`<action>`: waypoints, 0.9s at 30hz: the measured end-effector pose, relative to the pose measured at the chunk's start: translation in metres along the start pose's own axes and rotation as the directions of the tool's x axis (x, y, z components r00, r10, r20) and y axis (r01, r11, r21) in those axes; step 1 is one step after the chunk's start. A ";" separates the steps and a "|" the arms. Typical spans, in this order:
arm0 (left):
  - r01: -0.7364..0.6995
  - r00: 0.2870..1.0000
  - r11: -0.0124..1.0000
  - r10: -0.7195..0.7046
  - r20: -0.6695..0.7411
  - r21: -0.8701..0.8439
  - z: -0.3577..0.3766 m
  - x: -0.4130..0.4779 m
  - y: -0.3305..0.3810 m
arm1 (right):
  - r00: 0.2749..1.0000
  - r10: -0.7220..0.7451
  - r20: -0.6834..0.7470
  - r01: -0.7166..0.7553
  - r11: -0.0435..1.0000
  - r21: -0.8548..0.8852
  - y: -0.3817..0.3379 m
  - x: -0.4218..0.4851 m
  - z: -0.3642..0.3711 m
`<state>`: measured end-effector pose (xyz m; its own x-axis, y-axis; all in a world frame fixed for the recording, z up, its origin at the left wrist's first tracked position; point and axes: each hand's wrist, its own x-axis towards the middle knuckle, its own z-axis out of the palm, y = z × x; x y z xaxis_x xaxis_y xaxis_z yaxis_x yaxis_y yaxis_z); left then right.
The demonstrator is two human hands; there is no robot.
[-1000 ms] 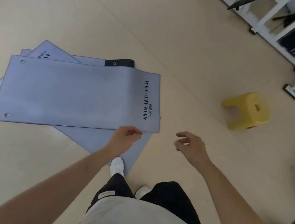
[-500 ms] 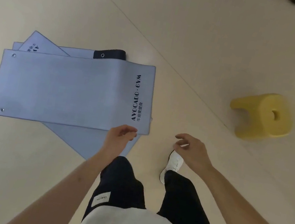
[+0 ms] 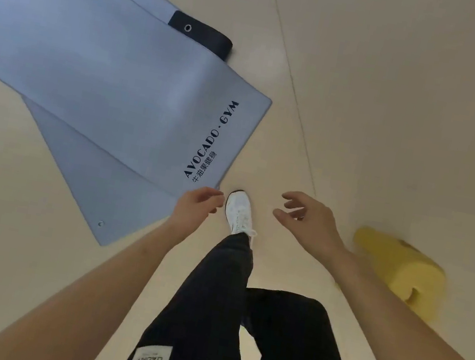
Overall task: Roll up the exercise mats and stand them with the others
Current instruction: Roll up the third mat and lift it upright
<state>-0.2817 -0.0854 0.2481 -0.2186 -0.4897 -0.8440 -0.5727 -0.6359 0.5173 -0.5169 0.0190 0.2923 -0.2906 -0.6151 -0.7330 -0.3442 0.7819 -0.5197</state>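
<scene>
Several flat grey-blue exercise mats lie stacked askew on the beige floor at the upper left. The top mat (image 3: 114,78) carries dark "AVOCADO · GYM" lettering near its right end. A lower mat (image 3: 96,183) sticks out beneath it toward me, and a dark mat corner (image 3: 204,35) with an eyelet shows behind. My left hand (image 3: 196,206) hovers over the top mat's near right corner, fingers loosely curled, holding nothing. My right hand (image 3: 306,220) hangs to the right over bare floor, fingers relaxed and empty.
A yellow plastic stool (image 3: 404,269) stands on the floor just right of my right forearm. My white shoe (image 3: 238,211) is planted between my hands at the mat's corner. A floor seam (image 3: 296,88) runs diagonally toward the top.
I have stepped closer; the mats now fill the upper left and look larger. The stool has shifted to beside my right arm. Both hands stay empty.
</scene>
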 end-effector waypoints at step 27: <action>0.158 0.807 0.870 0.160 -0.569 0.468 0.117 0.464 -0.270 | 0.641 -0.461 0.613 0.767 0.400 -0.502 0.152 0.573 0.191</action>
<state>-0.3210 -0.0713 -0.2995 0.1816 -0.8362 -0.5175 -0.9022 -0.3510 0.2506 -0.5652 -0.1948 -0.2906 0.5201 -0.6928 -0.4995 -0.8083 -0.2103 -0.5499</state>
